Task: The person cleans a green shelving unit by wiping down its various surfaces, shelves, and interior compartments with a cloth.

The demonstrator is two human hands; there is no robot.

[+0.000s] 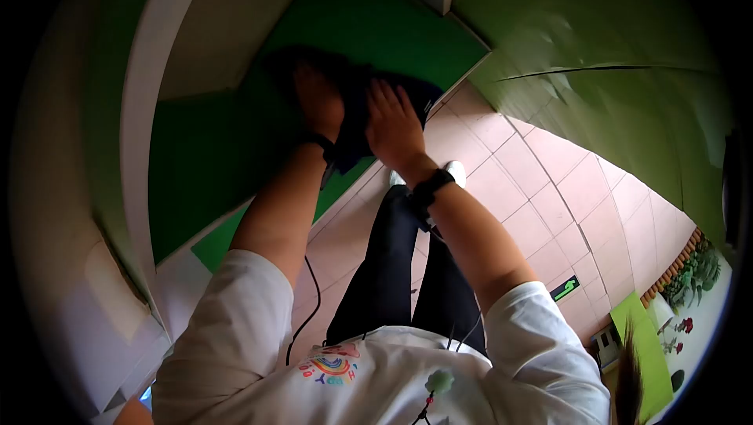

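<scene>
A dark piece of fabric, perhaps a folded garment (420, 92), lies on a green ledge (200, 166) in deep shadow, with a small white mark near its right end. My right hand (394, 123) rests on top of it, fingers stretched out and slightly apart. To its left, my left hand (319, 99) reaches farther in over the same fabric. Its fingers look extended, though shade dims and blurs their tips. Neither hand visibly grips the cloth. Each wrist wears a black band (431, 191).
A pale upright frame edge (137, 111) borders the recess at left. Green panelling (612, 103) rises on the right. Pink floor tiles (541, 197) carry a green arrow sign (565, 288). A thin black cable (314, 299) hangs by my left arm.
</scene>
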